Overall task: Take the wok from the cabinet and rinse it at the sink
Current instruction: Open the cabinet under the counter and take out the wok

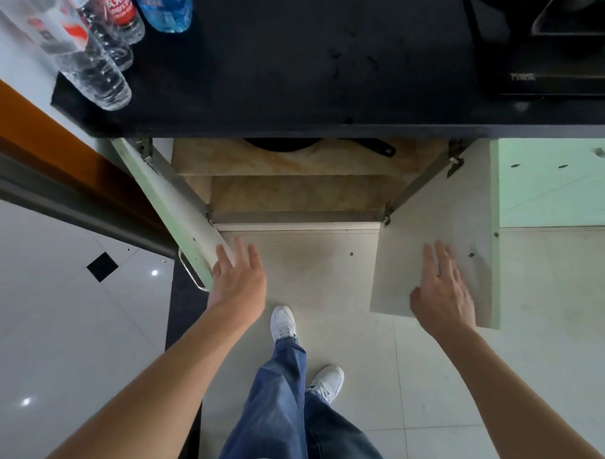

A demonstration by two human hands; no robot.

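Open cabinet [295, 194], wok [280, 144] on its upper shelf [228, 161].
Left hand [239, 278], fingers spread, is at the left door [178, 204] edge; right hand [443, 289], spread, is at the right door [432, 216] inner face.

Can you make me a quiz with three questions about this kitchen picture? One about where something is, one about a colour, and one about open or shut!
1. Where is the wok?
A. On the floor
B. On a shelf inside the cabinet
C. In a hand

2. What colour are the shoes?
A. Red
B. Black
C. White

3. How are the left door and the right door?
A. Both open
B. Both shut
C. One open, one shut

Answers:
1 B: its dark rim and handle peek out on the shelf, just under the counter edge.
2 C: both shoes are white, below blue jeans.
3 A: both doors swing outwards. The left hand touches one and the right hand lies flat on the other.
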